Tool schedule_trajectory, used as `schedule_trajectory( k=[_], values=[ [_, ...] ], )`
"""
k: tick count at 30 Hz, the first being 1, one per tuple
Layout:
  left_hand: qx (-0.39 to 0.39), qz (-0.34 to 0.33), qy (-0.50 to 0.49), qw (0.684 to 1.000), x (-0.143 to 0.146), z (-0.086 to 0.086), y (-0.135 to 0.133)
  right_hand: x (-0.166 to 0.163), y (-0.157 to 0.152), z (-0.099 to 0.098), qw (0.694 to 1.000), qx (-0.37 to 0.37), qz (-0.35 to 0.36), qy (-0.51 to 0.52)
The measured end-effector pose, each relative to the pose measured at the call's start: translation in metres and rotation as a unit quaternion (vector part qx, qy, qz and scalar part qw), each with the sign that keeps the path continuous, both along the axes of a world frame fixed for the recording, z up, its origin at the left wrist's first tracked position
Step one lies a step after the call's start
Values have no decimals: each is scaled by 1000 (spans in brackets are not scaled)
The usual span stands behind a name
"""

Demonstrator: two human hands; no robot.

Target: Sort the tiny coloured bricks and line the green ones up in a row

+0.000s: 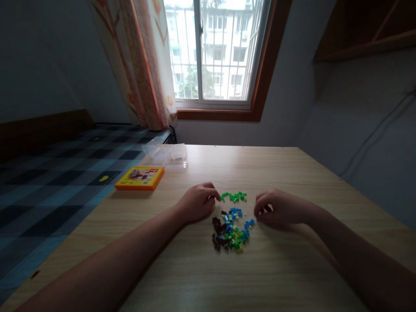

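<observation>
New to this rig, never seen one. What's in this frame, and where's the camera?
No robot here: it's one person's bare hands, seen by a head-worn camera looking forward and down. On the wooden table lie small green pieces, with a mixed pile of brown, blue, green and pale pieces nearer the camera. The left hand is beside the green pieces; the right hand rests right of the pieces. Whether either hand's fingers hold anything is unclear. Farther left sit an orange-yellow box and clear plastic packaging.

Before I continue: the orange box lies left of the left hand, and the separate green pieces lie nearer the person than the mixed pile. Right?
No: the head view shows the separate green pieces beyond the mixed pile, farther from the person. The orange box is left of the left hand.
</observation>
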State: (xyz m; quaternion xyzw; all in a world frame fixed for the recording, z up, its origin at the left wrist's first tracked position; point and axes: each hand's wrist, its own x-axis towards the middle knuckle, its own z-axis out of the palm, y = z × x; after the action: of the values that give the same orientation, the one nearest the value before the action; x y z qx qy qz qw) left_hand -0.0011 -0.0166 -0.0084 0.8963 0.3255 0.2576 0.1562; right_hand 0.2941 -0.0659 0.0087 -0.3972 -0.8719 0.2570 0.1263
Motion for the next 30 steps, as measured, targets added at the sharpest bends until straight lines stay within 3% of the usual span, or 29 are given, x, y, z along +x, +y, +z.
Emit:
schedule_trajectory(
  k=[5, 10, 16, 19, 25, 30],
  values=[
    [2, -2, 8, 1000, 0, -1, 1, 13, 22, -20, 996, 35, -65, 40],
    [4, -2, 11, 1000, 0, -1, 1, -2, 29, -39, 980, 131, -129, 80],
    [12, -2, 6, 1000, 0, 0, 2, -7, 24, -35, 968, 165, -157, 107],
    [13, -4, 7, 1000, -1, 0, 2, -6, 16, -27, 967, 185, -125, 126],
    [11, 5, 7, 1000, 0, -1, 1, -30, -12, -10, 977, 184, 14, 109],
    [12, 3, 5, 1000, 0, -2, 2, -48, -26, -7, 979, 187, 48, 59]
  ],
)
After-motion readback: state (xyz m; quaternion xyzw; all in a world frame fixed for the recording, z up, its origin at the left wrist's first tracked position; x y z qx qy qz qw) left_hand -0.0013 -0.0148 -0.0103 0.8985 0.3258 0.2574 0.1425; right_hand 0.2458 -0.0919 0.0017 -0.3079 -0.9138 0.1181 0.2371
